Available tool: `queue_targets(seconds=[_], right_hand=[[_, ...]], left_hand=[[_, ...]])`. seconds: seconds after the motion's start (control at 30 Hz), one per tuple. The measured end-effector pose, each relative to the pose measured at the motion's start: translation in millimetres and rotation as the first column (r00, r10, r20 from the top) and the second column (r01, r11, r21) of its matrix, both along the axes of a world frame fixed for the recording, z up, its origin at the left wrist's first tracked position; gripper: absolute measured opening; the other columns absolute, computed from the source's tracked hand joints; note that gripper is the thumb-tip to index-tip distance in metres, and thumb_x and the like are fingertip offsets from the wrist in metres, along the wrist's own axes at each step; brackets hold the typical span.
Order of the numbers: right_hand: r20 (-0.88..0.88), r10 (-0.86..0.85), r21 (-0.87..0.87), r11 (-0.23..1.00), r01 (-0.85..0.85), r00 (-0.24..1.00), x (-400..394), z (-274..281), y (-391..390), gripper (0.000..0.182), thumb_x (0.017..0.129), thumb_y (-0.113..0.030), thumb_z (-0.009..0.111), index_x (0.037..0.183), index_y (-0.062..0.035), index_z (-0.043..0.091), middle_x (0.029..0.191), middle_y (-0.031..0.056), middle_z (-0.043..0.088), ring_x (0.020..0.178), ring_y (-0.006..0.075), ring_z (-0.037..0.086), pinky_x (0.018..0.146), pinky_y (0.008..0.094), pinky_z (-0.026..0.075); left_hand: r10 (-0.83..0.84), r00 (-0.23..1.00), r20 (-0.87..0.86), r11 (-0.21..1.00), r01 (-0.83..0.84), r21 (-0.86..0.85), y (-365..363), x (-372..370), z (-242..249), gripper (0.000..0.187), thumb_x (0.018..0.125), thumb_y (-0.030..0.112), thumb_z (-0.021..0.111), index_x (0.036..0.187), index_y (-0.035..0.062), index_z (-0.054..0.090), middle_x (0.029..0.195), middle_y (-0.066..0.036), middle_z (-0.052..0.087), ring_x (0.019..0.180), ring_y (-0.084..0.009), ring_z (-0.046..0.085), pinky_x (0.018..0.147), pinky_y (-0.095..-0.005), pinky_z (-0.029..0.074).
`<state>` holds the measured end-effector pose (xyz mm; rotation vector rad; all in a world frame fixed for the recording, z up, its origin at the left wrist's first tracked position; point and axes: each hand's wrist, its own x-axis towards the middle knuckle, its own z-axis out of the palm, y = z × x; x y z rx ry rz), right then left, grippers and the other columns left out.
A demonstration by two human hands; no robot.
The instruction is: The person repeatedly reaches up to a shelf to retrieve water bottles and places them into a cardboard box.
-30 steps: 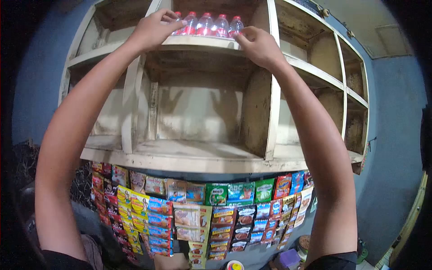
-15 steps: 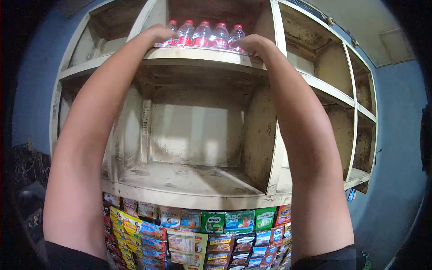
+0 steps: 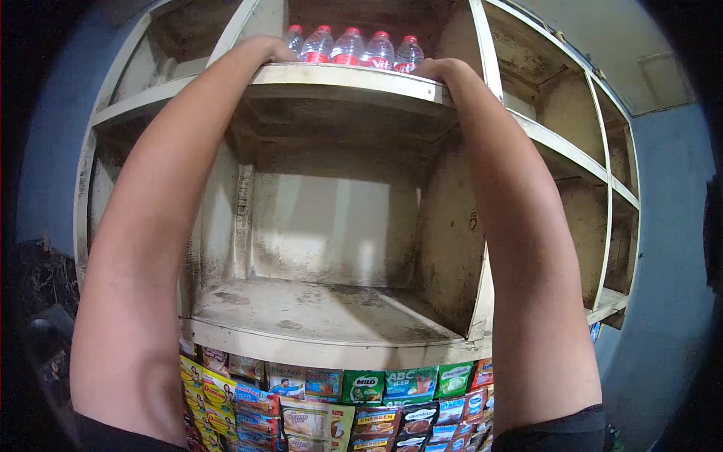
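- Five water bottles (image 3: 350, 47) with red caps stand in a row at the front edge of the upper shelf (image 3: 346, 77).
- Left hand (image 3: 265, 49) reaches over that edge beside the leftmost bottle; its grip cannot be told.
- Right hand (image 3: 440, 69) reaches beside the rightmost bottle; fingers hidden.
- Snack sachets (image 3: 361, 395) hang below the bottom shelf.

Two bare forearms run up from short black sleeves (image 3: 553, 433), with no rings or watch showing.

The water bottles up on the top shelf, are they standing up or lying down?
Standing up. The water bottles stand in a row on the top shelf, red caps pointing upward, with the left hand and right hand at the row's ends.
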<state>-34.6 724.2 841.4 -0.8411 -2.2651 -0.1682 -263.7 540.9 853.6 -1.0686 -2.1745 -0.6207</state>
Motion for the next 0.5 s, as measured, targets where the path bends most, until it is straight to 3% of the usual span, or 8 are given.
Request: queue_targets(seconds=[0.03, 0.1, 0.13, 0.17, 0.23, 0.3, 0.37, 0.5], right_hand=[[0.053, -0.006, -0.024, 1.0, 0.008, 0.999, -1, -1, -3, 0.088, 0.078, -0.053, 0.066, 0.148, -0.0114, 0.031, 0.145, 0.0174, 0.043, 0.121, 0.0333, 0.055, 0.095, 0.0474, 0.048], [-0.298, -0.017, 0.146, 0.987, 0.063, 0.954, -6, -9, -3, 0.084, 0.069, -0.047, 0.077, 0.138, -0.007, 0.049, 0.133, 0.0154, 0.057, 0.124, 0.0271, 0.054, 0.099, 0.0454, 0.044], [-0.292, -0.002, 0.097, 0.995, 0.032, 0.957, -3, -7, -4, 0.09, 0.068, -0.046, 0.079, 0.144, -0.0172, 0.042, 0.137, 0.0182, 0.052, 0.128, 0.0274, 0.049, 0.101, 0.0461, 0.044], [-0.29, 0.002, 0.096, 0.995, 0.027, 0.957, -3, -9, -2, 0.09, 0.068, -0.046, 0.079, 0.144, -0.0172, 0.042, 0.137, 0.0182, 0.052, 0.128, 0.0274, 0.049, 0.101, 0.0461, 0.044], [-0.114, 0.077, 0.148, 0.987, -0.06, 0.99, 1, -9, 0, 0.086, 0.075, -0.052, 0.07, 0.148, -0.031, 0.03, 0.144, 0.0168, 0.044, 0.128, 0.0306, 0.049, 0.101, 0.0472, 0.043], [-0.017, 0.046, 0.201, 0.979, -0.042, 0.999, 1, -7, 0, 0.084, 0.082, -0.057, 0.062, 0.151, -0.0382, 0.018, 0.149, 0.0148, 0.039, 0.126, 0.034, 0.05, 0.101, 0.0478, 0.043], [-0.202, 0.069, -0.085, 0.993, -0.087, 0.977, -4, 2, 9, 0.07, 0.073, -0.051, 0.076, 0.137, -0.0361, 0.051, 0.14, 0.01, 0.051, 0.127, 0.0244, 0.05, 0.1, 0.044, 0.043], [-0.12, 0.156, 0.102, 0.984, -0.144, 0.98, -10, 11, 25, 0.064, 0.073, -0.045, 0.076, 0.133, -0.0341, 0.055, 0.136, 0.0074, 0.055, 0.124, 0.0242, 0.052, 0.1, 0.0435, 0.043]], left_hand=[[0.025, 1.0, -0.013, 1.0, -0.025, -0.012, 2, 1, 1, 0.071, 0.079, 0.052, 0.063, 0.134, 0.0074, 0.053, 0.127, -0.012, 0.061, 0.112, -0.0255, 0.06, 0.098, -0.0404, 0.044], [0.133, 0.976, -0.171, 0.991, -0.13, 0.029, 8, 2, 6, 0.072, 0.077, 0.053, 0.064, 0.133, 0.0084, 0.054, 0.127, -0.013, 0.061, 0.108, -0.0264, 0.063, 0.095, -0.0412, 0.046], [0.219, 0.927, -0.306, 0.976, -0.202, 0.086, 11, 3, 6, 0.072, 0.076, 0.054, 0.064, 0.132, 0.0087, 0.055, 0.127, -0.013, 0.061, 0.106, -0.0269, 0.064, 0.093, -0.042, 0.048], [0.223, 0.926, -0.304, 0.975, -0.207, 0.084, 12, 3, 5, 0.072, 0.076, 0.054, 0.064, 0.132, 0.0087, 0.055, 0.127, -0.013, 0.061, 0.106, -0.0269, 0.064, 0.093, -0.042, 0.048], [0.274, 0.869, -0.411, 0.961, -0.234, 0.147, 14, 10, 11, 0.067, 0.067, 0.051, 0.074, 0.112, 0.0014, 0.067, 0.113, -0.018, 0.067, 0.098, -0.0283, 0.066, 0.086, -0.0403, 0.051], [0.221, 0.936, -0.275, 0.975, -0.209, 0.071, 9, 34, 0, 0.063, 0.072, 0.046, 0.071, 0.118, 0.0038, 0.065, 0.122, -0.016, 0.063, 0.106, -0.0289, 0.063, 0.091, -0.0422, 0.048], [0.166, 0.979, -0.121, 0.986, -0.167, -0.005, 17, 38, 1, 0.058, 0.078, 0.042, 0.067, 0.123, 0.0062, 0.062, 0.13, -0.014, 0.059, 0.114, -0.0295, 0.06, 0.097, -0.044, 0.045], [0.217, 0.964, -0.152, 0.972, -0.228, -0.063, 40, 0, 34, 0.055, 0.078, 0.041, 0.067, 0.12, 0.0058, 0.064, 0.128, -0.014, 0.06, 0.115, -0.0298, 0.059, 0.098, -0.045, 0.045]])
